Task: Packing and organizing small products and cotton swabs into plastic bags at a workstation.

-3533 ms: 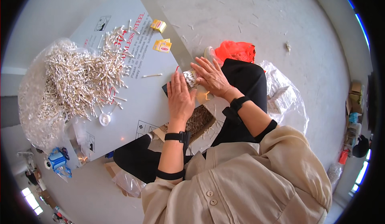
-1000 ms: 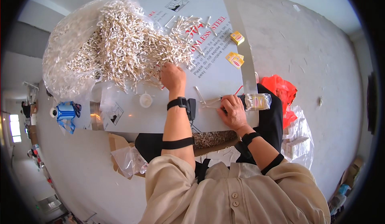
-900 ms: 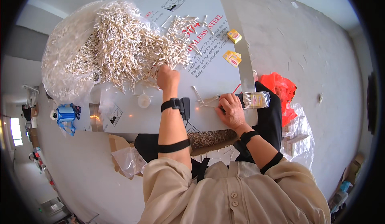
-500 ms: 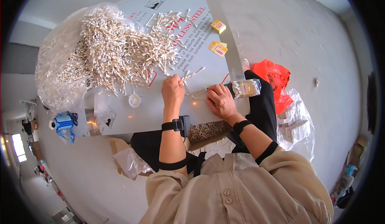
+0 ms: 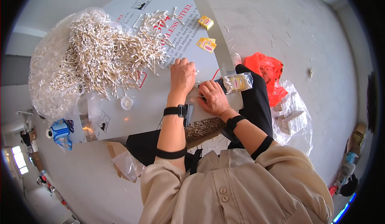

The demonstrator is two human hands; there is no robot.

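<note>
- One clear pack (image 5: 240,83) of cotton swabs lies just right of the right hand (image 5: 213,97), at the table (image 5: 150,99) edge; it looks filled, so that portion seems done, though I cannot tell whether it is sealed
- Right hand: fingers bent down on the tabletop, beside a dark block (image 5: 220,83) that sits between them and the pack; what is under the fingertips is hidden, so I cannot tell whether they pinch anything
- Left hand (image 5: 182,77): fingers curled together just above the table, a white tip showing at their right side, perhaps a swab; the grip itself is hidden
- Most swabs look left to sort: a large loose heap (image 5: 98,51) spreads left of the left hand, spilling from a clear bag (image 5: 44,79)
- Beyond both hands lie a few yellow cards (image 5: 206,44) and a small yellow stack (image 5: 205,22), apart from the pack, apparently unused
- Nearer the body than the right hand, a cardboard box (image 5: 202,128) holds more swabs
</note>
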